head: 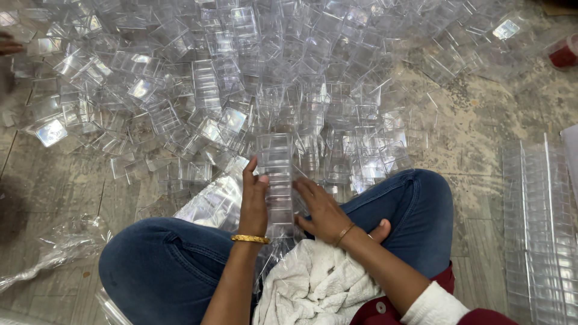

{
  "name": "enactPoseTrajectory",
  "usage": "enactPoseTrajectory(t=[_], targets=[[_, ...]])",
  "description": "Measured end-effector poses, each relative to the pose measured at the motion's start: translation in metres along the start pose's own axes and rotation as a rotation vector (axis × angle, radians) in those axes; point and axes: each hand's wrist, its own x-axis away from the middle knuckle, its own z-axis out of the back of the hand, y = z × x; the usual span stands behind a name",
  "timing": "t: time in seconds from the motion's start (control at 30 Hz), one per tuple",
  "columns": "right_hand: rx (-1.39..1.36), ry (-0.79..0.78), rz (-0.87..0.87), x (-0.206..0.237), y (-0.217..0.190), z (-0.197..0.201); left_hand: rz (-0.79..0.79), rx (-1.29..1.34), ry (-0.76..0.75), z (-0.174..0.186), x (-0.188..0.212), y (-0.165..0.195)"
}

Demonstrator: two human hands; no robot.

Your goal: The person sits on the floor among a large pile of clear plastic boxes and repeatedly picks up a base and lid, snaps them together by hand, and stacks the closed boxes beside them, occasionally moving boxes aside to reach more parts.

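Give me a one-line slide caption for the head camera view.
Seated cross-legged, left hand and right hand steady a stack of clear plastic boxes before a heap of boxes.

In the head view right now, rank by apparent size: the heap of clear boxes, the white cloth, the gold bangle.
1. Heap of clear boxes
2. White cloth, nearer the camera, yet plainly smaller
3. Gold bangle

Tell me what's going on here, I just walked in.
A person sits cross-legged on the floor in blue jeans. Both hands hold a tall stack of clear plastic boxes: the left hand grips its left side, the right hand presses against its right side. A large heap of loose clear boxes spreads across the floor ahead. A white cloth lies in the lap, and finished rows of stacked boxes sit to the right.
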Motion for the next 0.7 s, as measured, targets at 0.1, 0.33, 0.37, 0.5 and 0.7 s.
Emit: enactPoseTrajectory(t=[0.1,0.33,0.37,0.5,0.7], targets=[[-0.014,0.086,0.238,0.0,0.004,0.002,-0.018,-0.004,0.006,-0.003,0.0,0.0],[0.194,-0.09,-0.044,0.001,0.001,0.013,-0.064,-0.03,-0.041,-0.005,0.001,-0.003],[0.038,-0.004,-0.265,0.001,0.007,0.022,-0.019,-0.076,-0.069,-0.006,0.003,-0.003],[-0.597,0.547,-0.506,0.01,0.039,0.072,0.157,-0.214,-0.191,-0.026,0.009,-0.009],[-1.301,0.591,-0.416,0.016,0.044,0.091,-0.049,-0.321,-0.263,-0.036,0.012,-0.018]])
